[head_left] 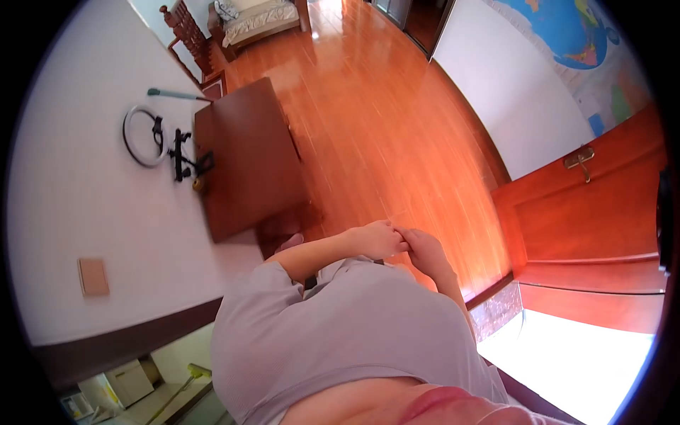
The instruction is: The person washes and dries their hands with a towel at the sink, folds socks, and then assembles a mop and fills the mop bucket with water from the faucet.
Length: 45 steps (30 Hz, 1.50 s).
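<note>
My left hand (381, 239) and my right hand (423, 251) meet in front of my grey shirt (368, 319), at about waist height. Their fingers are curled and touch at the tips. If anything small sits between them, I cannot make it out. Both forearms are bare and bent inward. Beneath the hands lies the shiny reddish wooden floor (375, 149).
On the left a dark wooden table (251, 156) stands by the white wall, beside a ring light (146, 136). A wooden door (581, 219) is at the right, near a wall map (567, 28). A cushioned wooden seat (258, 25) stands far back.
</note>
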### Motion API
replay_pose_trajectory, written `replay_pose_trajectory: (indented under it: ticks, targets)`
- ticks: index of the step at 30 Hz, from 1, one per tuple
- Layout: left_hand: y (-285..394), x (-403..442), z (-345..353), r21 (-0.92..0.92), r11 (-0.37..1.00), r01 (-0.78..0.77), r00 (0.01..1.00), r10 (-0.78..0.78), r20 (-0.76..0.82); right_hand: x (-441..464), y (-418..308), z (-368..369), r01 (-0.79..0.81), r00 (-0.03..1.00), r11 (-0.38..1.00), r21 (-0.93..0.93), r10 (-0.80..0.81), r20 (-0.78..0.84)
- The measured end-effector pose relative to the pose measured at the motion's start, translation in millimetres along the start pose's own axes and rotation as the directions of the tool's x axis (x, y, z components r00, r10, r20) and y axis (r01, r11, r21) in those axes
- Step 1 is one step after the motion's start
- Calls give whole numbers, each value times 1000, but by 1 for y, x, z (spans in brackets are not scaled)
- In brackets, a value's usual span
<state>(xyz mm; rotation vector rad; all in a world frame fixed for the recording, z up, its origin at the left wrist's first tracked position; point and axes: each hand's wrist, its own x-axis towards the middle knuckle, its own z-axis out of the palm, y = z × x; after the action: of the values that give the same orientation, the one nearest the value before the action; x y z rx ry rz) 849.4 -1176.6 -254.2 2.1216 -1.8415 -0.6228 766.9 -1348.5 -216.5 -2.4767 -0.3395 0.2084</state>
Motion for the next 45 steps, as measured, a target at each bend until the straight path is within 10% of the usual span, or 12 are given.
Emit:
replay_pose_trajectory:
  ticks: [6,9,13,15,18,22,24,31,32,34,37,45]
  targets:
    - [-60,31,-72,113,992,60,983,-78,167,76,60,-1,69,993,998,2,-68,-96]
    - [-120,50,-36,-265,936,232,973,-222,69,120,79,-8,-214,971,555,804,207,116]
    - [-165,80,-78,-239,916,323,942,-287,172,200,142,-32,-179,979,598,782,29,202]
    - [-208,99,-105,-8,966,258,965,-258,-51,247,134,-101,91,976,962,258,-137,168]
    - [-248,128,-161,-21,935,355,933,-356,-55,321,160,-157,220,920,975,24,-215,329]
    - [-293,165,-209,-25,900,436,894,-436,-107,395,193,-208,-97,850,955,279,-66,522]
    - [-313,173,-214,-76,895,440,879,-446,-166,422,218,-204,322,816,941,107,-333,473]
    - [-422,210,-259,-147,889,434,895,-444,-44,528,268,-217,213,806,951,226,-301,510]
    - [-442,212,-273,-125,882,455,890,-453,40,549,275,-212,-380,776,757,532,-51,628]
    - [-484,215,-311,-75,904,420,907,-420,20,589,290,-216,-789,606,195,582,96,789]
    - [-554,219,-334,-81,922,378,922,-383,-63,641,269,-269,-147,899,902,405,-49,436]
    - [-705,210,-475,-197,908,370,926,-378,-8,814,275,-309,214,969,965,149,-229,92]
